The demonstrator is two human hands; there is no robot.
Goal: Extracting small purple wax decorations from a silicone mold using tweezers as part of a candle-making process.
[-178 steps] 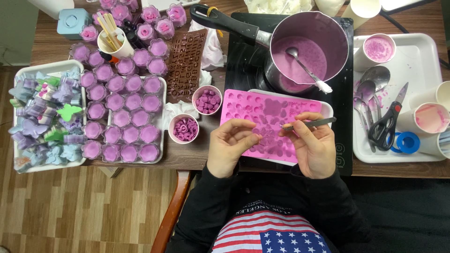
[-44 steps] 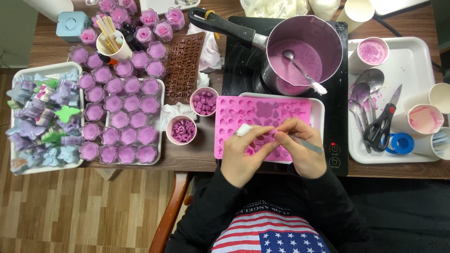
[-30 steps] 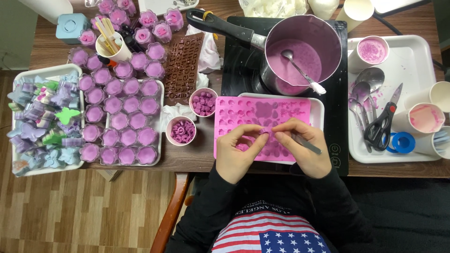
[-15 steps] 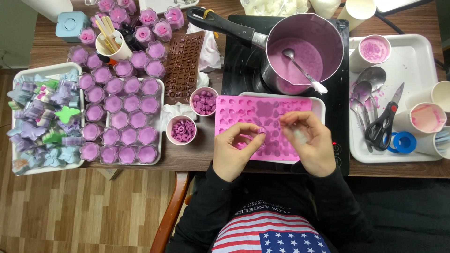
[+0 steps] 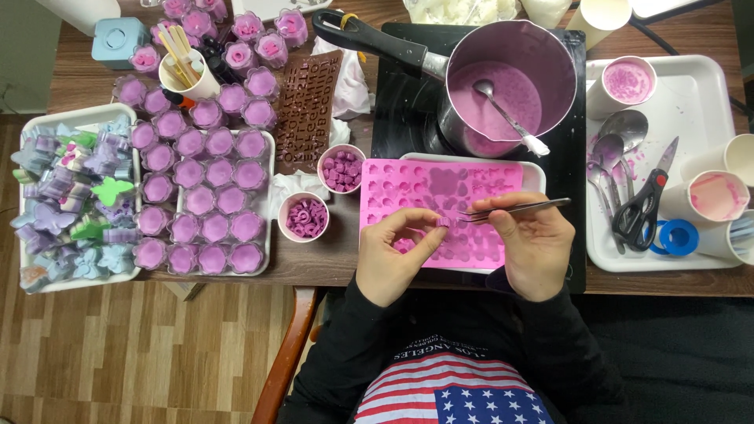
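While over pink silicone mould | left hand pinching small purple piece | right hand gripping tweezers beside it

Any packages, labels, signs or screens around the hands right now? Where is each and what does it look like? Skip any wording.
No packages, signs or screens show.
Brown letter mould: flat brown rectangle with rows of raised characters, lying behind the two small cups, left of the pot.
Shirt print: striped, starred flag patch on the person's dark top, bottom edge of view.
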